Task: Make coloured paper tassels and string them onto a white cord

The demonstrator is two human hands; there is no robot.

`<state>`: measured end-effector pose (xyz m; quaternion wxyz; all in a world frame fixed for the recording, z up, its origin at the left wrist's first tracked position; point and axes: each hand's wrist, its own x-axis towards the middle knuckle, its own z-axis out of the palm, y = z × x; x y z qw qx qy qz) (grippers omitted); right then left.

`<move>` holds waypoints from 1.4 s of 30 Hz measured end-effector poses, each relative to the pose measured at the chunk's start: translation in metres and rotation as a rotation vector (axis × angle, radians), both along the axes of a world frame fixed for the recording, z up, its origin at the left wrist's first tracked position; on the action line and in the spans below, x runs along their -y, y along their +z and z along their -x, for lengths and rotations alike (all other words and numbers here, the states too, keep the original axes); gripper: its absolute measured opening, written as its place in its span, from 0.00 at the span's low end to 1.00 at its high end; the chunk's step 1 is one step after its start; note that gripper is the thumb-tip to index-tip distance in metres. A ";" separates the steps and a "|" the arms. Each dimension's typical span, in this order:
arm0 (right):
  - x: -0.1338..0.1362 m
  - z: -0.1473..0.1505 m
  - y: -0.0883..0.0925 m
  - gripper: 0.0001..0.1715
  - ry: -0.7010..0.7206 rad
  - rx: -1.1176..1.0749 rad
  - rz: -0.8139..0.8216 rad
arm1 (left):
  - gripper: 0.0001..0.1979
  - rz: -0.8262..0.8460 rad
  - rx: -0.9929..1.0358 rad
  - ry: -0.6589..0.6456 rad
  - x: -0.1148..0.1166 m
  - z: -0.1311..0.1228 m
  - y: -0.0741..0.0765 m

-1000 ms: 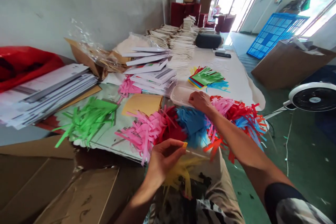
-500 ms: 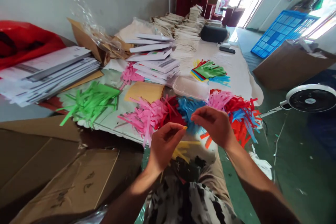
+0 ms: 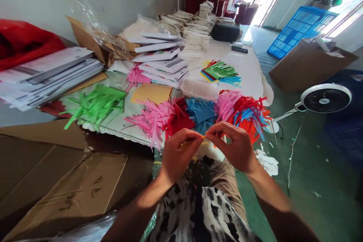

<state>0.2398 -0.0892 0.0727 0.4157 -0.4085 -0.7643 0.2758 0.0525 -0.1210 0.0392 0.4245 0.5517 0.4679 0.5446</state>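
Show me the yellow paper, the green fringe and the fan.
yellow paper point(image 3: 202, 136): head view, its pinched tip.
green fringe point(image 3: 98, 104): head view, middle of the pile.
fan point(image 3: 324, 101): head view, centre of its grille.

The left hand point(image 3: 177, 155) and right hand point(image 3: 236, 149) are bare, as are the forearms point(image 3: 136, 211). Nearest is a black-and-white blotched garment point(image 3: 198, 215), with a tan trouser leg point(image 3: 225, 181) just beyond it.

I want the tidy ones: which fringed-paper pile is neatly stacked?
The multicoloured stack topped with green, beyond the plastic tray; the others lie loose.
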 end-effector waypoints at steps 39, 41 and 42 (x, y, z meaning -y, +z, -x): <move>0.020 -0.004 -0.030 0.08 -0.089 -0.100 0.262 | 0.09 0.091 0.083 -0.033 0.008 -0.013 -0.019; 0.022 -0.004 -0.034 0.09 -0.091 -0.099 0.276 | 0.08 0.073 0.051 -0.033 0.009 -0.013 -0.021; 0.023 -0.004 -0.037 0.08 -0.094 -0.095 0.280 | 0.07 0.065 0.040 -0.035 0.010 -0.013 -0.021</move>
